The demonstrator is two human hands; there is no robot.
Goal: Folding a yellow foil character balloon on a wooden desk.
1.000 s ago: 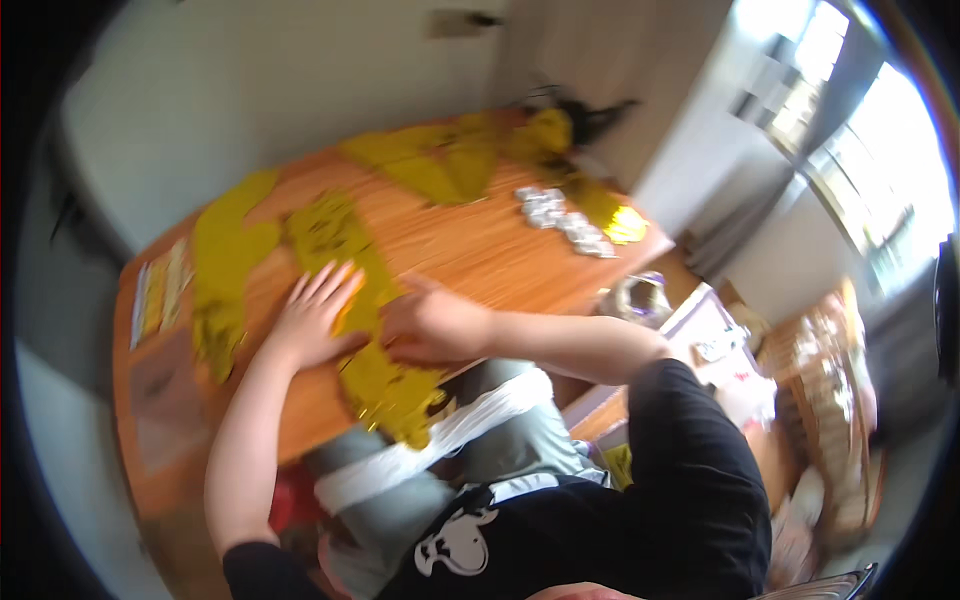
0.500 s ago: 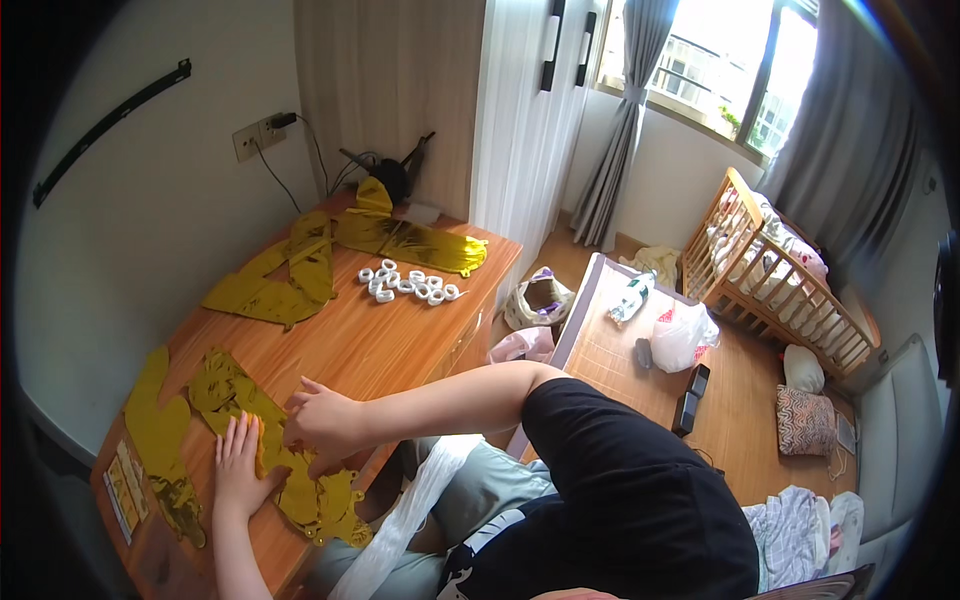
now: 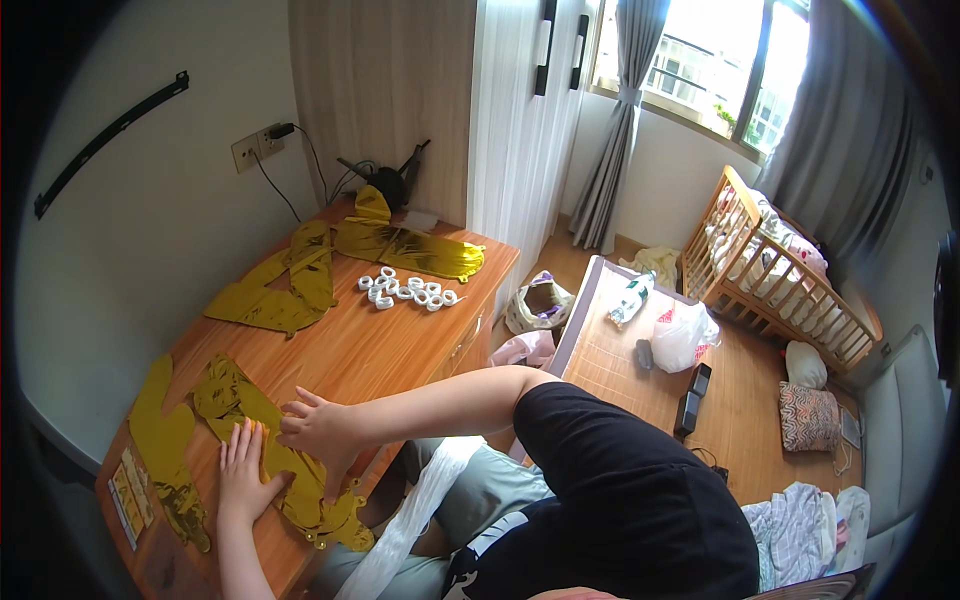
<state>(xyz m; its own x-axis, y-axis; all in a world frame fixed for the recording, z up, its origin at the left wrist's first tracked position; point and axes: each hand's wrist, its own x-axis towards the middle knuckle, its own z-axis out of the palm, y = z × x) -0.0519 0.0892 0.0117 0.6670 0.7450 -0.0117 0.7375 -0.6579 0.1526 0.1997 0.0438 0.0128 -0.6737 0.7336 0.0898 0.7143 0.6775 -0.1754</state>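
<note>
A flat, wrinkled gold foil balloon (image 3: pixel 312 500) lies along the table's near edge. My left hand (image 3: pixel 247 485) presses on it with the palm down and the fingers stretched out. Across its middle reaches my right hand (image 3: pixel 318 432), fingers spread and bent over the foil, some of their tips hidden. To the left is a second flat gold balloon (image 3: pixel 163 430), beside a small printed card (image 3: pixel 130 500). Farther back on the table lie two more gold pieces, a angular gold balloon (image 3: pixel 255 302) and a long gold balloon (image 3: pixel 405 248).
Several small white ribbon rolls (image 3: pixel 383 300) sit on the wooden table (image 3: pixel 345 350). A black router-like device (image 3: pixel 390 187) stands at the back corner. White stringy material (image 3: pixel 415 515) hangs over my lap. Right of the table are a low purple-edged platform (image 3: pixel 570 350) and a wooden crib (image 3: pixel 745 240).
The balloon under my hands lies flatter, its lower part more spread out. My right hand has shifted slightly left and its fingers have opened a little; the left hand stays on the foil.
</note>
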